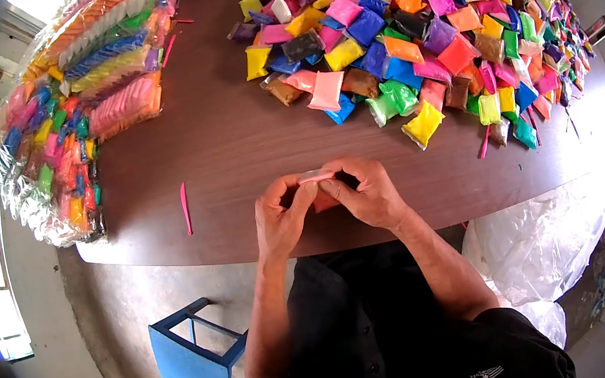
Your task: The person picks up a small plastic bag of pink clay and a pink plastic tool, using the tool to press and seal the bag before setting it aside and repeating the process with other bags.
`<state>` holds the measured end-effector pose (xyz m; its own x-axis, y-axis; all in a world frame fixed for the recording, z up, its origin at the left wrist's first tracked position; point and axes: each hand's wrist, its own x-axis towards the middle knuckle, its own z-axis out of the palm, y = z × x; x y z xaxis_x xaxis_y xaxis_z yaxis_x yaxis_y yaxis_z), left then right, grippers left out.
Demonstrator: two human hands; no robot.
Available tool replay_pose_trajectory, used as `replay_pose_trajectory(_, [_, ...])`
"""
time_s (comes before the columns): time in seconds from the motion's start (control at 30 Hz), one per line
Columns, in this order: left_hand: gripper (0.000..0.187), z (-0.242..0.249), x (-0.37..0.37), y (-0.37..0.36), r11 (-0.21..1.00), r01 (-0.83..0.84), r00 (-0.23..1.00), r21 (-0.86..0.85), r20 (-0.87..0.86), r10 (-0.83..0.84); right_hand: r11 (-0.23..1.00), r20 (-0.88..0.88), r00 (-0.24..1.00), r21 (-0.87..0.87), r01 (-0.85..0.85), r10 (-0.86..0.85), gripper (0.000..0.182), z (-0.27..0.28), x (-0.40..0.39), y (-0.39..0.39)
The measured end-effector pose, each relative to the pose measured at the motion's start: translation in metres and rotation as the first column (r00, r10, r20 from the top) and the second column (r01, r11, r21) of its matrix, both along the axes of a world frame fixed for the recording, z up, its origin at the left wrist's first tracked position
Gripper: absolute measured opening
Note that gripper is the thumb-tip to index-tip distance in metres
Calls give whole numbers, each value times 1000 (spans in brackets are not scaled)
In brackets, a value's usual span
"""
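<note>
My left hand (283, 214) and my right hand (366, 193) meet over the table's near edge. Between them they pinch a small packet (316, 176) of pinkish-orange stuff in clear wrapping, thumbs and forefingers closed along its upper edge. The lower part of the packet hangs below my thumbs, partly hidden by the fingers. To the left of my left hand lies a thin pink plastic stick (186, 209). Beyond my right hand, a yellow packet (424, 125) lies at the near edge of a large heap of coloured packets (442, 33).
Large clear bags of sorted coloured packets (104, 77) stand on the table's left side. The brown table (219, 139) curves along its near edge. A blue stool (195, 356) stands on the floor at left; clear plastic bags (546, 241) sit below the table at right.
</note>
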<state>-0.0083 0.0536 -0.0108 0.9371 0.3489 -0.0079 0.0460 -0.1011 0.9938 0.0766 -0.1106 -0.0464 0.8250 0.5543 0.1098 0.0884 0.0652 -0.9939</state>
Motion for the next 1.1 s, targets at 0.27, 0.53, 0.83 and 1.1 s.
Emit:
replay_pose_trajectory(0.27, [20,-14,-2,2,993,-29,998,116,64,22,998,87,996,-66,21,-15,16,8,0,-1])
replay_pose_trajectory(0.53, [17,-6,0,-2,968,0,1000,250,1,0,995,48,994,-38,97,-95,19,6,0,0])
replay_pose_trajectory(0.83, [16,2,-2,1,965,-6,997,262,-78,28,993,47,996,-77,84,-80,19,8,1,0])
replay_pose_trajectory(1.1, [17,-14,-1,-6,938,-29,1000,346,17,24,991,65,989,-20,134,-133,19,7,-1,2])
